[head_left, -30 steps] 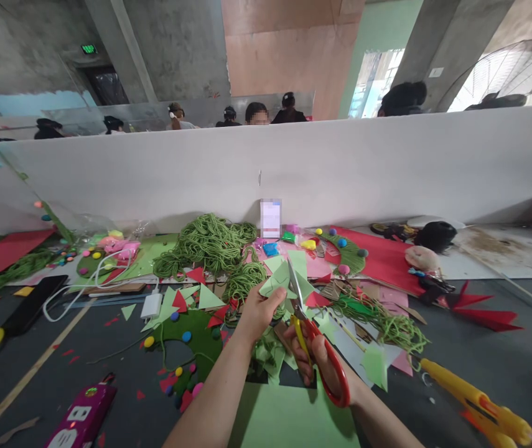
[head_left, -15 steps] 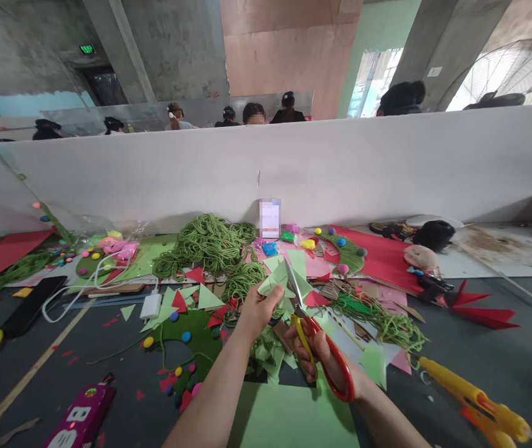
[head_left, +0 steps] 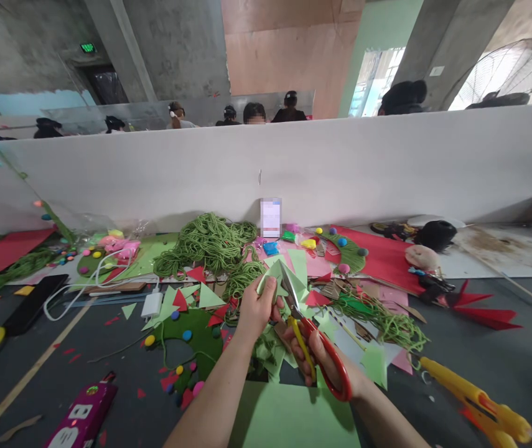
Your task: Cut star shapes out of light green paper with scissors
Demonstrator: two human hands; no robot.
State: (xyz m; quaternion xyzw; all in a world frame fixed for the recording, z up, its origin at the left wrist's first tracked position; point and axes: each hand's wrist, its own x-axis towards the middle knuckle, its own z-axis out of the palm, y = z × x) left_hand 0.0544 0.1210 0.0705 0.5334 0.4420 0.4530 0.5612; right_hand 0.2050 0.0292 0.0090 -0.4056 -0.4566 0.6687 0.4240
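My left hand (head_left: 257,306) pinches a folded piece of light green paper (head_left: 270,280), thumb on top. In my right hand (head_left: 310,348) is a pair of scissors (head_left: 328,367) with one red and one yellow handle. Their blades lie at the right side of the paper; whether they are cutting through it I cannot tell. Beneath both hands is a heap of green paper scraps (head_left: 271,356). Closer to me lies a large light green sheet (head_left: 294,414), partly behind my forearms.
Green yarn (head_left: 214,242) is piled before the white partition (head_left: 154,174), near a propped phone (head_left: 271,218). Left are a green felt piece with pompoms (head_left: 200,336), a white charger (head_left: 152,305) and a purple box (head_left: 81,414). A yellow glue gun (head_left: 475,392) lies right.
My left fingers have shifted on the green paper, and the paper has turned a little. The scissor blades now sit closer against it, their handles slightly further left.
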